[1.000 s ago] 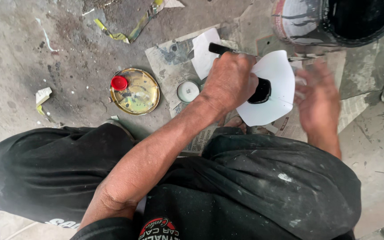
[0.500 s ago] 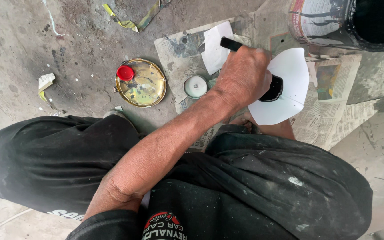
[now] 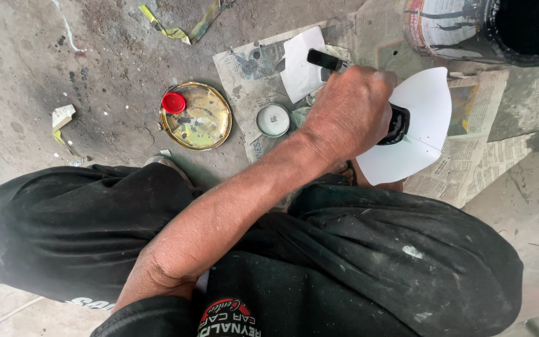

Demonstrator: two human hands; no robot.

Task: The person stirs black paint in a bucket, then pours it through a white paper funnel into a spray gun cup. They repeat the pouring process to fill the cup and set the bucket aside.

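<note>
My left hand (image 3: 350,112) reaches across my knees and is closed around a black-handled tool (image 3: 323,60), whose handle sticks out up and to the left of my fist. The tool's lower end goes into a black opening (image 3: 397,125) in the middle of a white paper cone (image 3: 422,118), which lies on newspaper (image 3: 469,168). The fist hides the tool's tip. My right hand is out of sight.
A gold tin lid (image 3: 198,118) with a red cap (image 3: 173,102) on it lies on the concrete floor to the left. A small white round lid (image 3: 273,120) sits beside it. A large paint-stained bucket (image 3: 469,28) stands at the top right. My black-trousered knees (image 3: 369,249) fill the foreground.
My right hand, seen beside the cone one second ago, has left the view. My left hand keeps its grip on the black-handled tool at the cone.
</note>
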